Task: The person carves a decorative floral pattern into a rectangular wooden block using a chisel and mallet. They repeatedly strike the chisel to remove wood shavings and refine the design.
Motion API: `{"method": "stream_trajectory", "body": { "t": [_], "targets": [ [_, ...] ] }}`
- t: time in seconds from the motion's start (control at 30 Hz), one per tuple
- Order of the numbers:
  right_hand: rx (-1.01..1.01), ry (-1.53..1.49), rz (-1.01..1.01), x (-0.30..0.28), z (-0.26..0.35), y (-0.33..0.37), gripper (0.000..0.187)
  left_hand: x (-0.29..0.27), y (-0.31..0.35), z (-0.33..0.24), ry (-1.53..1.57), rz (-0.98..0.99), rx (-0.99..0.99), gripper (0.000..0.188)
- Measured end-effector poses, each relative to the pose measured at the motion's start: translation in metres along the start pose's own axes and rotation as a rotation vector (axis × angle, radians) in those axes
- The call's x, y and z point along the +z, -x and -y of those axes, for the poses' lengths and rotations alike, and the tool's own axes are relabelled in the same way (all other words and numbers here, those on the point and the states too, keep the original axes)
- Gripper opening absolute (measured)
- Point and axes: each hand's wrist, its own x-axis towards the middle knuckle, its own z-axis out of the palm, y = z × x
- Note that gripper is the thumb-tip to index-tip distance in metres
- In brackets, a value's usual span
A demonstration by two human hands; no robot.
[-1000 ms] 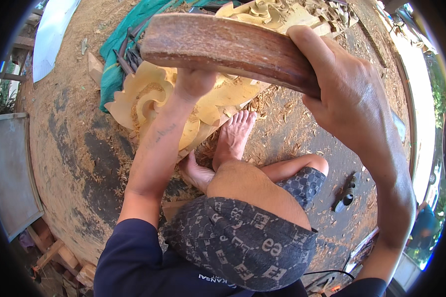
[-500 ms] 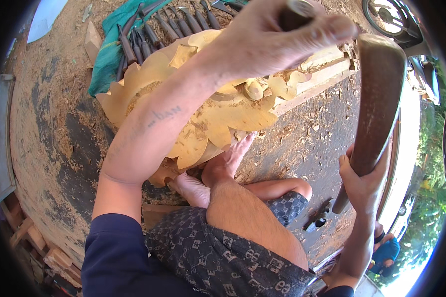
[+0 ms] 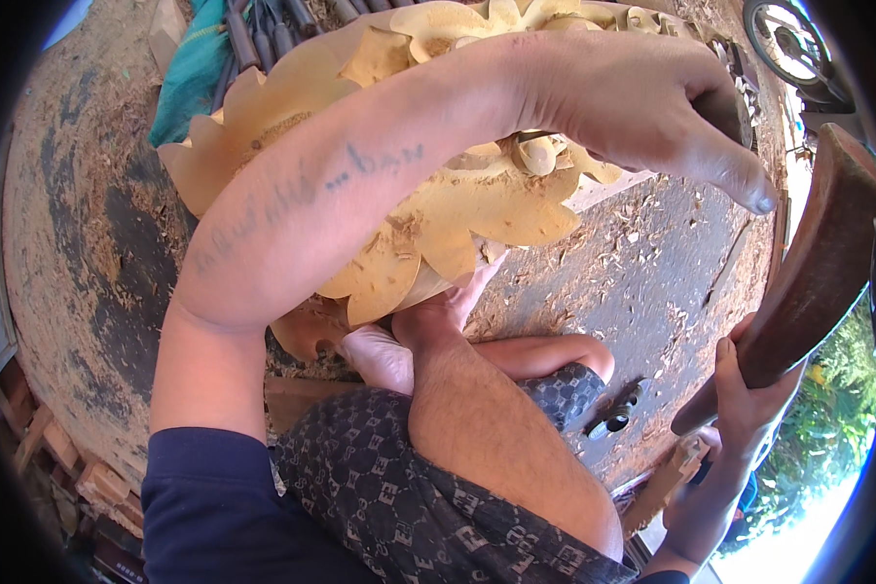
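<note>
My left hand reaches across the picture over a pale carved wooden panel with leaf-shaped lobes. Its fingers are closed around a dark tool handle, of which only the end shows. My right hand is low at the right and grips the handle of a long brown wooden mallet, held upright and apart from the panel. My bare foot rests against the panel's near edge.
Several chisels lie on a teal cloth beyond the panel. Wood chips cover the dark ground. A small dark tool lies by my knee. A wheel stands at the top right.
The mallet has swung from across the top of the view down to the right side. My left hand has stayed on the tool over the panel and now looms closer.
</note>
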Motion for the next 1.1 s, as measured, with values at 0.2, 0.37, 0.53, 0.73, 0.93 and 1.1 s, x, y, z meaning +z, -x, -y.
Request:
{"method": "stream_trajectory", "body": {
  "t": [0.2,0.37,0.53,0.73,0.93,1.1],
  "targets": [
    [-0.089,0.083,-0.032,-0.01,0.004,-0.016,0.045,0.001,-0.003,0.007,0.13,-0.077,-0.007,0.038],
    [-0.207,0.363,-0.079,-0.013,0.016,-0.033,0.064,0.005,-0.004,0.008,0.046,-0.018,0.016,0.031],
    [-0.188,0.267,-0.219,-0.021,0.014,-0.043,0.046,0.002,-0.001,-0.015,-0.034,0.031,-0.097,0.024],
    [-0.223,0.364,-0.105,-0.009,0.031,-0.043,0.072,0.009,-0.001,0.013,0.04,-0.073,0.215,0.025],
    [-0.244,0.327,-0.232,-0.032,0.035,-0.048,0.069,0.005,-0.001,-0.003,0.031,0.015,-0.032,0.02],
    [-0.309,0.209,0.116,0.032,0.069,-0.045,0.069,-0.001,0.025,0.007,0.048,-0.053,0.21,0.019]
  ]
}}
